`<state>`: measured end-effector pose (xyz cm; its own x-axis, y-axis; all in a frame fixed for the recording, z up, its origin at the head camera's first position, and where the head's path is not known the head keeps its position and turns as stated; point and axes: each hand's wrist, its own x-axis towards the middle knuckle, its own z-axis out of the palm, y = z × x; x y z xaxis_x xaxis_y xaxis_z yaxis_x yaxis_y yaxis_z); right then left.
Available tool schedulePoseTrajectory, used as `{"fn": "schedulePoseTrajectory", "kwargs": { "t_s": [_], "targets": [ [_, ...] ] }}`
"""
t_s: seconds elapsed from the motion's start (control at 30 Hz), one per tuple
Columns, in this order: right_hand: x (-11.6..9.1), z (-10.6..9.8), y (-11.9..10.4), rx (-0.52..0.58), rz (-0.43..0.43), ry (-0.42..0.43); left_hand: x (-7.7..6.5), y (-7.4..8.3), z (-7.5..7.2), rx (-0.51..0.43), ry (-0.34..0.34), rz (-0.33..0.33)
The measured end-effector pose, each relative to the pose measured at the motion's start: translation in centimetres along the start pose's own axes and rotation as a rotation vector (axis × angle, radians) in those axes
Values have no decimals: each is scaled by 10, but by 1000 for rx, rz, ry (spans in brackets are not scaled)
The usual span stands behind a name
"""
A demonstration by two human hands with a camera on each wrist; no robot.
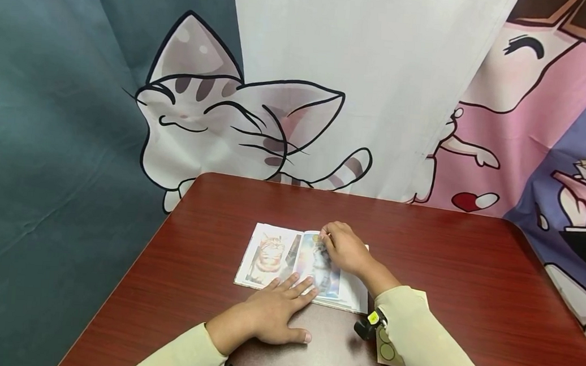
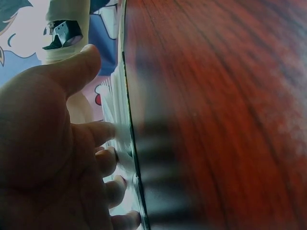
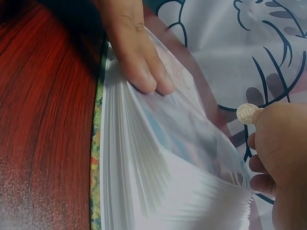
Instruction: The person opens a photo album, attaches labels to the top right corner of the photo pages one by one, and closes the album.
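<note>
An open photo album [image 1: 351,294] with clear sleeves lies on the table, a cat picture [image 1: 270,254] on its left page and a bluish cat picture [image 1: 321,273] on the right. My left hand [image 1: 277,313] rests on the album's near edge with fingers straight and spread. In the right wrist view its fingertips [image 3: 141,79] touch the page by the sleeve's edge. Over the far part of the right page, my right hand [image 1: 345,252] pinches a small round gold sticker [image 3: 247,114] between thumb and finger. The sticker has an embossed pattern and stands clear of the page.
A tan sheet [image 1: 387,351] with round shapes lies partly under my right forearm. The dark red wooden table [image 1: 470,275] extends on all sides of the album. Behind it hangs a cloth backdrop [image 1: 373,52] with cartoon cats.
</note>
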<state>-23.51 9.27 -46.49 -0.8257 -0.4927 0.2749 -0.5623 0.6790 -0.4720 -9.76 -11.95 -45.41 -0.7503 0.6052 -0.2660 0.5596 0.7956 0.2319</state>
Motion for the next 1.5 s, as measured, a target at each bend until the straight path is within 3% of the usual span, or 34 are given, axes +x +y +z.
{"fn": "schedulePoseTrajectory", "kwargs": {
  "t_s": [0.63,1.5],
  "targets": [
    [10,8,-4,-46,-59,29,-1,-1,0,-1,6,6],
    [19,16,-6,-65,-43,13,-2,1,1,12,17,3]
  ]
}}
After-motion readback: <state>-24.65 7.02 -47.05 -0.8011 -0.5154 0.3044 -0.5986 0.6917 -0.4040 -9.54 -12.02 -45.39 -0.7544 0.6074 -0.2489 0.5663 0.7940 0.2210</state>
